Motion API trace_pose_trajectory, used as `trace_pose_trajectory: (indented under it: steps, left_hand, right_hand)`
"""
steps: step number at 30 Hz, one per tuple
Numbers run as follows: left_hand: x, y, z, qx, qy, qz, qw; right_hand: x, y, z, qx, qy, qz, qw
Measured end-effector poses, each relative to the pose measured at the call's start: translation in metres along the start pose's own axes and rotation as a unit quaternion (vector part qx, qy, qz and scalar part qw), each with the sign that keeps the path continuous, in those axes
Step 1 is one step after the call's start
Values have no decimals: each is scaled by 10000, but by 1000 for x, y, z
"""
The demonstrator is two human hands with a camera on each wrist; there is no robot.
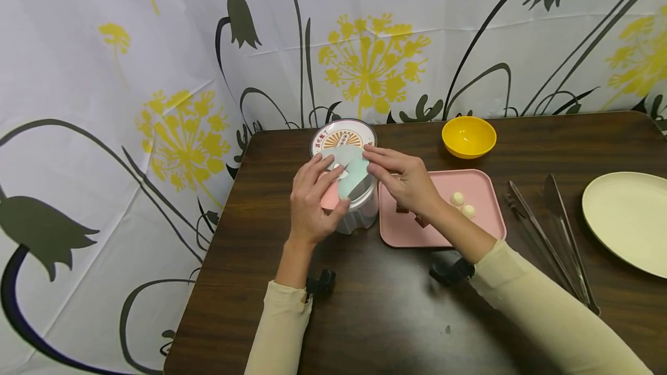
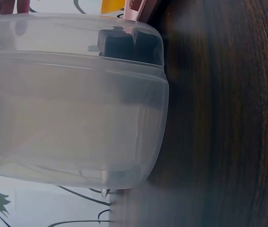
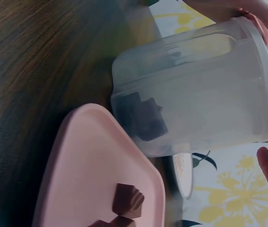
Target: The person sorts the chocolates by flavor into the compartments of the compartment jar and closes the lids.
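A translucent plastic container [image 1: 359, 217] stands upright on the table, left of the pink tray [image 1: 490, 230]. Dark blocks [image 3: 150, 120] show through its wall near the bottom. Its teal and pink lid [image 1: 355, 175] lies over the mouth. My left hand [image 1: 315, 201] holds the lid from the left, fingers spread over the top and thumb at the near edge. Opposite it, the fingertips and thumb of my right hand [image 1: 406, 181] pinch the lid's right side. Brown chocolate pieces [image 3: 126, 201] lie on the tray, partly hidden under the right forearm in the head view.
Behind the container is a round printed plate [image 1: 344, 130]. Two whitish balls [image 1: 462, 205] lie on the tray, with a yellow bowl [image 1: 469, 138] beyond. Metal tongs [image 1: 565, 242] and a cream plate [image 1: 630, 219] are to the right. A patterned curtain [image 1: 292, 62] hangs behind the table.
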State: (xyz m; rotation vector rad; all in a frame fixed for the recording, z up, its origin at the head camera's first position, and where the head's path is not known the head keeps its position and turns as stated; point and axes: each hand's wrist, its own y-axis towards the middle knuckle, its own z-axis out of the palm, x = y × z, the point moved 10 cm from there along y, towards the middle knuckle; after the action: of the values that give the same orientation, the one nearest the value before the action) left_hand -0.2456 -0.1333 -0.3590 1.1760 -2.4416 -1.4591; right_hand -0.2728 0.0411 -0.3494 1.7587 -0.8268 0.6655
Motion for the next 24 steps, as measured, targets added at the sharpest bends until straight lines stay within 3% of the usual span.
trace_pose_trajectory:
  steps: [12,20,24]
  left_hand:
    - [2,-2,3,243,81,19,9997]
    - [1,-2,3,258,79,97,9996]
    - [1,-2,3,330,71,87,9994]
  right_hand:
    - [36,-6,-7,54,-127,59,9999]
    - [30,-8,-6,45,-68,100,9999]
    - [7,-12,-3,18,28,137,9999]
